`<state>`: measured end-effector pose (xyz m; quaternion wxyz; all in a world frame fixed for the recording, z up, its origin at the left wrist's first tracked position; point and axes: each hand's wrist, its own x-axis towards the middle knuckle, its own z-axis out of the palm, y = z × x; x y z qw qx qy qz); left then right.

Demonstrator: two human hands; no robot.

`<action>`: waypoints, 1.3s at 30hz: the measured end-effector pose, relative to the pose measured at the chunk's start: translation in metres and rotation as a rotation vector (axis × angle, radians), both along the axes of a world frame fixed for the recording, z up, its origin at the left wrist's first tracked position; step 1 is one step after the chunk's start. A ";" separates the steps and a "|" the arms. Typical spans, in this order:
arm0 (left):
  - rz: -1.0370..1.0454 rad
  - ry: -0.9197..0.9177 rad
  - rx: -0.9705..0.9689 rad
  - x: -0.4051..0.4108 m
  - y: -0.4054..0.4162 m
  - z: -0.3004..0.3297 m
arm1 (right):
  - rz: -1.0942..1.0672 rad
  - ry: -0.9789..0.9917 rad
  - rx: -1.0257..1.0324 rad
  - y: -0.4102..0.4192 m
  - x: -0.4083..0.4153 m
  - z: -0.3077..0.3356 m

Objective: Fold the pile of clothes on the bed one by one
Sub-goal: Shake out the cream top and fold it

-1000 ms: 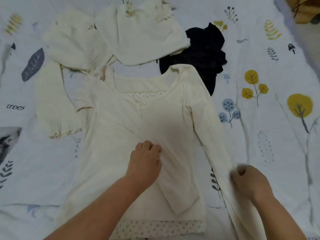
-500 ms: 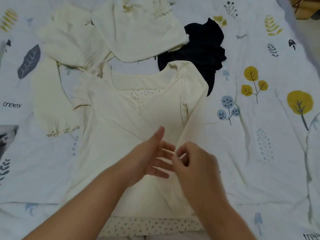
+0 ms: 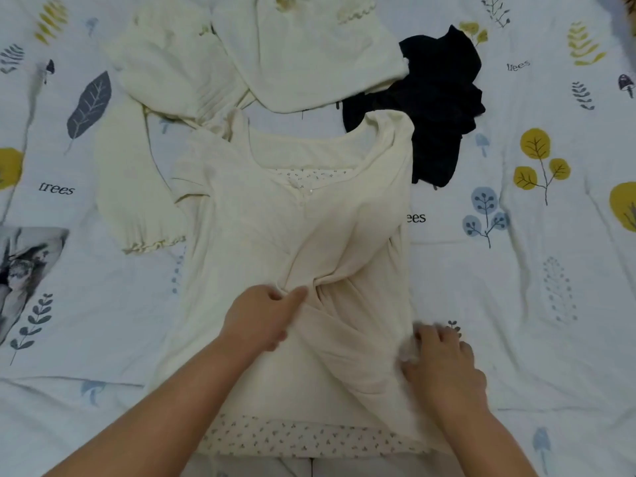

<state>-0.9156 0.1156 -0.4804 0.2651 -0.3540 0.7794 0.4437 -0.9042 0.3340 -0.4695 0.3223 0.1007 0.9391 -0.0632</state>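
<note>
A cream long-sleeved top (image 3: pixel 292 235) is lying face up on the bedsheet (image 3: pixel 537 304), stretching from under both hands away toward its neckline, with its dotted hem (image 3: pixel 309 437) showing nearer the person than either hand. The left hand (image 3: pixel 261 320) is resting on the middle of the top, its thumb and fingers curling into a gathered twist of the cloth and pinching it. A sleeve of the top is lying folded across the body, running from that twist down toward the right hand (image 3: pixel 444 366). The right hand is sitting at the top's right edge, fingers spread and bent, pressing down on the fabric there; whether it is actually gripping the edge is too blurred to tell.

Beyond the left hand, past the neckline, two more cream garments are lying spread out: one (image 3: pixel 303 53) straight ahead of the hands, and another (image 3: pixel 165 67) off to the left of it. A cream sleeve with a frilled cuff (image 3: pixel 134 191) is lying to the left of the left hand and farther away. A crumpled black garment (image 3: pixel 437 105) is lying beyond the right hand, touching the shoulder of the top being folded. The sheet, printed with leaves and trees, is extending around both hands on every side.
</note>
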 end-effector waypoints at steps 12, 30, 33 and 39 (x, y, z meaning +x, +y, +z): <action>0.260 -0.033 0.557 0.011 -0.017 0.012 | 0.140 0.001 -0.261 -0.052 0.008 0.093; -0.020 0.018 0.185 -0.006 -0.064 -0.002 | -0.551 0.024 -0.848 -0.090 -0.028 0.015; -0.072 0.096 0.125 -0.013 -0.051 -0.007 | -0.729 0.213 -0.684 -0.068 -0.077 -0.005; -0.029 0.343 0.045 -0.018 -0.056 -0.013 | -0.688 0.418 -0.576 -0.056 -0.133 -0.038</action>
